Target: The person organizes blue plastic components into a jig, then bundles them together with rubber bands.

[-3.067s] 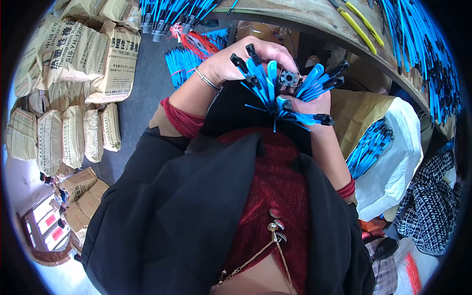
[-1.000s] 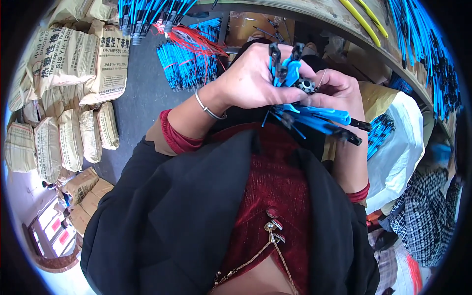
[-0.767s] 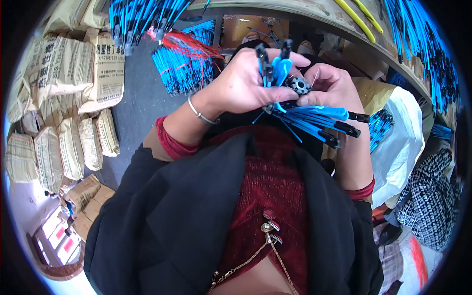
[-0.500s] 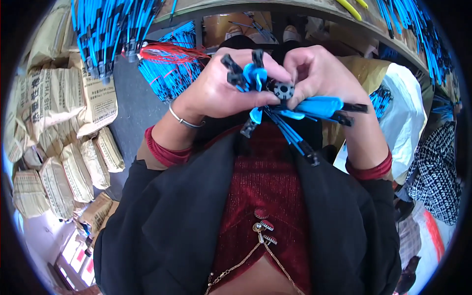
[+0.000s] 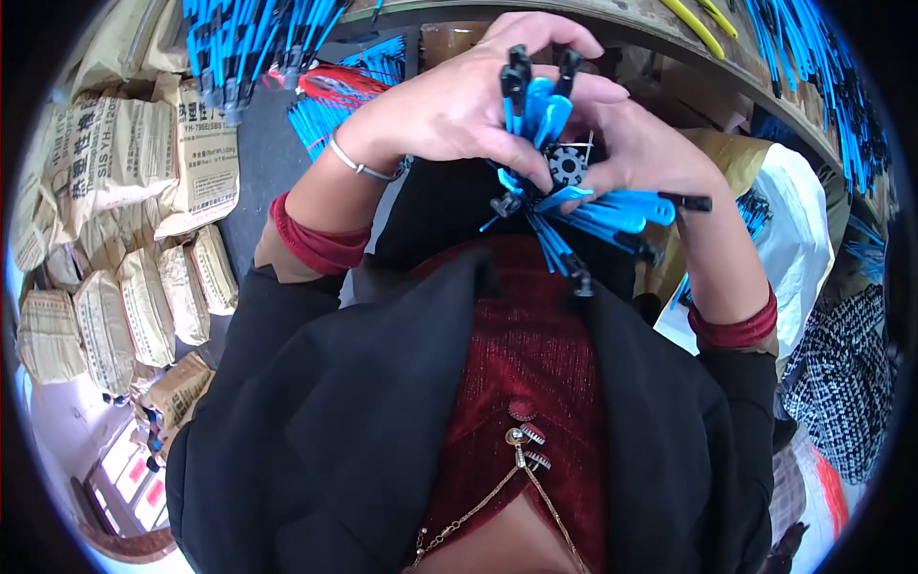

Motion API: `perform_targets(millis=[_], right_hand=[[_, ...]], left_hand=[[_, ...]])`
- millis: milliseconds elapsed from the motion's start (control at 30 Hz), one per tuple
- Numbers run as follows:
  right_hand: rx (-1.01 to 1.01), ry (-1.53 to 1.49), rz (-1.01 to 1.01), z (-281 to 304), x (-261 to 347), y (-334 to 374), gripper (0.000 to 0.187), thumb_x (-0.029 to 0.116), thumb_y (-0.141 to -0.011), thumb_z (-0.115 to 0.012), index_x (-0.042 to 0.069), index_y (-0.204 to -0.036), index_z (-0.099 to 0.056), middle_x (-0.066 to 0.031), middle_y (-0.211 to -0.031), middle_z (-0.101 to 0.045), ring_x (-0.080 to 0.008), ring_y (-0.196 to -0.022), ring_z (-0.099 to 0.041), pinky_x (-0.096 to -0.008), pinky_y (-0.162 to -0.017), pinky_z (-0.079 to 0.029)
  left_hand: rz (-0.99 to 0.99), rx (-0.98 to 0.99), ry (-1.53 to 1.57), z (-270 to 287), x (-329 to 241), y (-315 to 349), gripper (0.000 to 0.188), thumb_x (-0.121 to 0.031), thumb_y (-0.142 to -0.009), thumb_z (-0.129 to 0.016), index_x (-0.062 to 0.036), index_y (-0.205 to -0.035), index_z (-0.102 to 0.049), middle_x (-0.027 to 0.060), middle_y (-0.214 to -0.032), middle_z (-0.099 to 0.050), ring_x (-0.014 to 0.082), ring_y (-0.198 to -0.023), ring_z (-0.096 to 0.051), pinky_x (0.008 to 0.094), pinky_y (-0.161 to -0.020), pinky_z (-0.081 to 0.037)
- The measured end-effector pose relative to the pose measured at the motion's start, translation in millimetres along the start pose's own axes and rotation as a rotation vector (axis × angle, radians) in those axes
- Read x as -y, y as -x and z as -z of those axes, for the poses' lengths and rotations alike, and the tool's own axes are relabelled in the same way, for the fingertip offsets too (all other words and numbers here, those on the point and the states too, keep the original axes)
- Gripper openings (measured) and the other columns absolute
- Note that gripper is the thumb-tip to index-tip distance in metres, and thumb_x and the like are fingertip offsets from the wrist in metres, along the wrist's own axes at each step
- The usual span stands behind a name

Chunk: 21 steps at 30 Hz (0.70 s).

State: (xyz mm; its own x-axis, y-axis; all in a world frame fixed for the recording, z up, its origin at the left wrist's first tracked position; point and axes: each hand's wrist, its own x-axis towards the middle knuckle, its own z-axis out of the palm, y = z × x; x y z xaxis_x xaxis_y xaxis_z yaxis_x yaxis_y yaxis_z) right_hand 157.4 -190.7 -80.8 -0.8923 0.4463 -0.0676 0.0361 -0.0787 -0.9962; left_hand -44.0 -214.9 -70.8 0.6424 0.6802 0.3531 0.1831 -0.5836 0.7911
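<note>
In front of my chest I hold a black notched hub with blue flat ribs spreading out from it, several of them ending in black tips. My left hand grips the ribs on the hub's left, its thumb by the hub and its other fingers curved above. From the other side my right hand closes on the hub, thumb along its lower edge. A thin pale wire-like piece shows by the hub near the right fingers; its far end is hidden.
Bundles of blue, black-tipped ribs hang at the upper left, more ribs at the upper right. A wooden bench with yellow-handled pliers runs along the top. Red wire lies beyond my left wrist; paper sacks fill the left.
Both hands have risen slightly with the hub and shifted right. My left fingers have lifted and spread over the ribs, and the hub's face shows more fully.
</note>
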Motion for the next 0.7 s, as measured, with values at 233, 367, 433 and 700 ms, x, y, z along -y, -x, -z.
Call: perform_targets(millis=[233,367,433,700], right_hand=[[-0.109,0.156,-0.045,-13,-1,23,0.057,0.011,-0.065,-0.077,0.001,-0.114,-0.051,-0.0058,-0.106,-0.058,-0.0153,-0.098,-0.055,-0.0318,-0.085,-0.045],[-0.377,0.116,0.036,-28,-15,32,0.052,0.009,-0.066,-0.075,0.002,-0.112,-0.052,-0.0051,-0.104,-0.059,-0.0152,-0.093,-0.056,-0.0306,-0.085,-0.044],[-0.43,0.196,0.029,-38,-15,31,0.051,0.009,-0.067,-0.075,0.001,-0.112,-0.052,-0.0057,-0.103,-0.059,-0.0154,-0.092,-0.057,-0.0305,-0.085,-0.044],[-0.589,0.424,-0.11,-64,2,25,0.056,0.019,-0.061,-0.079,0.002,-0.108,-0.054,-0.0162,-0.097,-0.059,-0.0288,-0.096,-0.054,-0.0364,-0.084,-0.043]], left_hand=[[0.17,-0.1,-0.103,-1,-25,7,0.055,-0.02,-0.067,-0.075,-0.0011,-0.115,-0.056,0.0075,-0.107,-0.054,0.0202,-0.098,-0.055,0.0316,-0.085,-0.045],[0.364,-0.326,0.42,-23,-42,36,0.044,-0.016,-0.07,-0.073,-0.0035,-0.11,-0.059,0.0088,-0.101,-0.057,0.0179,-0.089,-0.057,0.029,-0.079,-0.046],[0.383,-0.408,0.618,-34,-46,47,0.039,-0.014,-0.072,-0.072,-0.0049,-0.108,-0.06,0.0095,-0.098,-0.058,0.017,-0.084,-0.059,0.0278,-0.076,-0.047],[0.277,-0.427,0.014,-53,-31,43,0.035,-0.016,-0.067,-0.077,-0.003,-0.094,-0.059,0.0068,-0.078,-0.057,0.0179,-0.078,-0.059,0.0283,-0.071,-0.047]])
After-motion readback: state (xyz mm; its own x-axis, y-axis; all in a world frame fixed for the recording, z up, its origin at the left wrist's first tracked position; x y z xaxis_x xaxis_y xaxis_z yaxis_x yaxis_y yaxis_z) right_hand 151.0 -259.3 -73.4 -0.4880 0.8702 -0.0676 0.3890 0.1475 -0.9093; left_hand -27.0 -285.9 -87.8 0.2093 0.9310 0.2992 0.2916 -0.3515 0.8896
